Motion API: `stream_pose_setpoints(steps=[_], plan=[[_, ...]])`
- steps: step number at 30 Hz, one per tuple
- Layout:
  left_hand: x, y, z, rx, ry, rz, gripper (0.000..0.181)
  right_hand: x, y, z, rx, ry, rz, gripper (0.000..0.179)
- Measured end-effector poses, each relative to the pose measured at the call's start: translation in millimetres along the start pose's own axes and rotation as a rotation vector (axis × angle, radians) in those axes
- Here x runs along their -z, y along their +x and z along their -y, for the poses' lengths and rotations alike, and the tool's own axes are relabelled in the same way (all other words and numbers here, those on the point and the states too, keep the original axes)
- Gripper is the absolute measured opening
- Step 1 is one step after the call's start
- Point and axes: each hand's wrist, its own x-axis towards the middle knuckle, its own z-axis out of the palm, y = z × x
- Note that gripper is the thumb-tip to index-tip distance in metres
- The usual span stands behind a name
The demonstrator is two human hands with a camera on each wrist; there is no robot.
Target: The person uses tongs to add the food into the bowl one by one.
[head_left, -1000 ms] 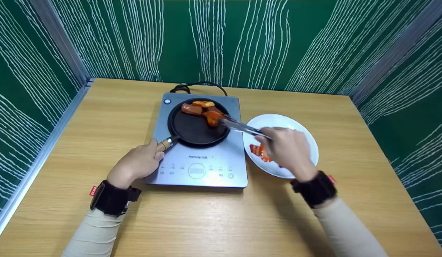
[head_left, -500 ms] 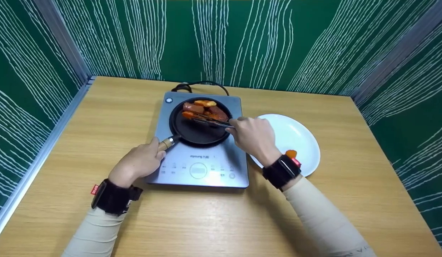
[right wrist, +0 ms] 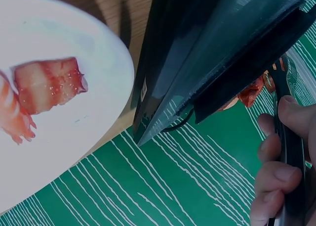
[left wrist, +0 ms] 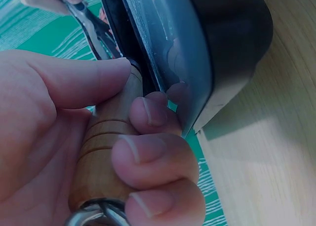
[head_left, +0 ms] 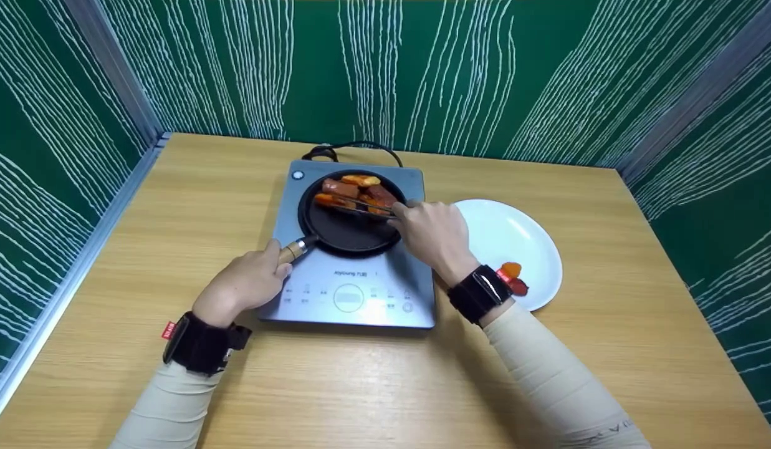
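Note:
My left hand [head_left: 245,280] grips the wooden handle [left wrist: 106,132] of a black frying pan [head_left: 348,234], fingers curled round it. My right hand [head_left: 435,237] holds food tongs [right wrist: 291,142] low over the pan, coming in from its right side. The tongs' tips reach an orange piece of food [head_left: 326,199] at the pan's left; whether they still pinch it I cannot tell. Behind lie a brown sausage-like chunk [head_left: 338,188], a yellow-orange piece [head_left: 361,180] and a reddish-brown chunk [head_left: 383,194]. Another orange piece is partly hidden by the tongs.
The pan stands on a flat silver induction cooker [head_left: 310,312], its black cord [head_left: 366,144] looping behind. To the right, a white plate [head_left: 547,249] bears a meat chunk [right wrist: 49,85] and a shrimp-like orange piece [right wrist: 7,112]. Green white-streaked panels [head_left: 323,68] enclose the wooden table [head_left: 335,386].
My right hand has moved left from over the plate to the pan's edge. The tongs carried the orange piece to the pan's left side. My left hand keeps its grip on the handle.

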Motion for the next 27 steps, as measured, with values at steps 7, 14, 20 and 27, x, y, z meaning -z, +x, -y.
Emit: stream_pose_setpoints(steps=[7,14,20,27], plan=[[0.0,-0.7,-1.1,0.006,-0.009,-0.002,0.026,3.3,0.0,0.5,-0.010,0.006,0.010,0.027],[-1.6,-0.4,0.4,0.018,-0.009,0.003,0.030,6.7,-2.1,1.9,-0.014,0.027,0.027,0.030],[-1.1,0.5,1.2,0.025,-0.023,0.010,0.029,7.5,-2.8,3.1,-0.015,0.026,0.021,0.029],[-0.8,-0.4,-0.4,0.017,-0.009,-0.004,0.030,0.5,-1.9,3.4,-0.024,0.028,-0.009,0.025]])
